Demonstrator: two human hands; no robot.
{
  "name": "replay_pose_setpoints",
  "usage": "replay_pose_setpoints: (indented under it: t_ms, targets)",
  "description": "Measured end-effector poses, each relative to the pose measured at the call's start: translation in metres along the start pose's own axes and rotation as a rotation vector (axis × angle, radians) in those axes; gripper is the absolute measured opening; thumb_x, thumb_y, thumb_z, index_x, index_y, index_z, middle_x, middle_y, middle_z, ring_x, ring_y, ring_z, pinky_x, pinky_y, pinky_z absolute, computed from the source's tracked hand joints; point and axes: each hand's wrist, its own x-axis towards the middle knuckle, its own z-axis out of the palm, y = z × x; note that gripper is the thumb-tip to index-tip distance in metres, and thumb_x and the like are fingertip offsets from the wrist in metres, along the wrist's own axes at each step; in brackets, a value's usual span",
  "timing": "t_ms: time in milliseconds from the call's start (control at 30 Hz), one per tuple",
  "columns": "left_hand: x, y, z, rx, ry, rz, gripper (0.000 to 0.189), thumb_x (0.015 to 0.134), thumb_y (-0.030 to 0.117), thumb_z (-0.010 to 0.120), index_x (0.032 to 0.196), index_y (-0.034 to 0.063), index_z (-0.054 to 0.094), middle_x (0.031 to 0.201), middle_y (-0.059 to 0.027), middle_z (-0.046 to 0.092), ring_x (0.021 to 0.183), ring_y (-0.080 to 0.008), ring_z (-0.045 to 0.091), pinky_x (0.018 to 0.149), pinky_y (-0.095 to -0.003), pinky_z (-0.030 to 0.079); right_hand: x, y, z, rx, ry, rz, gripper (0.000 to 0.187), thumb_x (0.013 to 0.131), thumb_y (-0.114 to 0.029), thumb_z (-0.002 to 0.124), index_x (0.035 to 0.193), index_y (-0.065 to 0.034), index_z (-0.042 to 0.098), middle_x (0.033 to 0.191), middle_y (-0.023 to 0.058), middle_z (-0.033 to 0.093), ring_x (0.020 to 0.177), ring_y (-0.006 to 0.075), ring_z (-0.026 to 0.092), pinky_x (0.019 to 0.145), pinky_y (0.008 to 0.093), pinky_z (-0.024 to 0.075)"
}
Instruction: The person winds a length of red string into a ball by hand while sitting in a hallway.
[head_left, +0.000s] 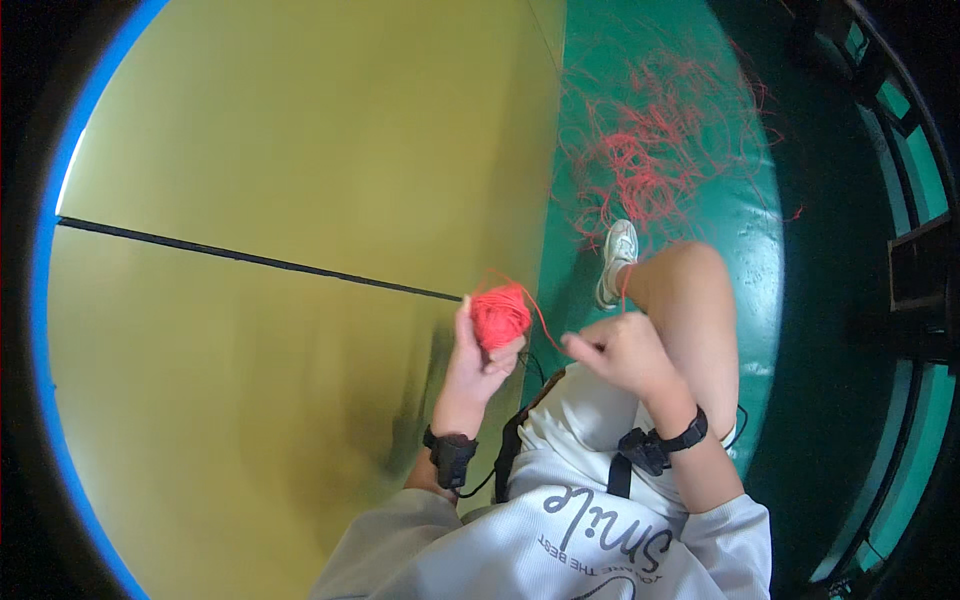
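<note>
A ball of red yarn (501, 316) rests in my left hand (480, 356), with the thumb along one side and the fingers curled below it. From the ball a single red strand (541, 319) runs to my right hand (626, 352). The fingers of that hand are closed around the strand, and the hand is slightly blurred. Above it the strand goes on past my knee and shoe. On the green floor ahead lies a loose, tangled heap of red yarn (637, 161).
To my left stands a yellow panelled surface (300, 150) with a dark seam (262, 260). My bent leg (694, 322) and white shoe (619, 251) are beside the yarn heap on the green floor (750, 360). Dark framed structures (922, 262) line the far right.
</note>
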Motion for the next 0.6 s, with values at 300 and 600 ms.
replay_pose_setpoints:
  t_ms: [300, 600]
  targets:
    - [-0.016, 0.05, 0.034, 0.107, 0.019, 0.357, 0.047, 0.099, 0.05, 0.039, 0.11, 0.0059, 0.051, 0.076, -0.0024, 0.053, 0.044, -0.0084, 0.038, 0.032, -0.0179, 0.029, -0.007, -0.021, 0.016, -0.166, -0.303, -0.045, 0.035, 0.086, -0.032, 0.06, 0.062, -0.008, 0.07, 0.056, 0.0165, 0.059, 0.055, 0.0354, 0.061, 0.053, 0.0443, 0.0488]
    - [-0.009, 0.044, 0.025, 0.467, 0.145, 0.417, 0.051, 0.101, 0.051, 0.028, 0.104, 0.0062, 0.052, 0.072, -0.0027, 0.053, 0.047, -0.0089, 0.041, 0.038, -0.0219, 0.028, -0.018, -0.02, 0.0, -0.213, -0.092, 0.013, 0.033, 0.084, -0.029, 0.064, 0.058, -0.0083, 0.067, 0.055, 0.0149, 0.059, 0.052, 0.0318, 0.061, 0.05, 0.042, 0.0482]
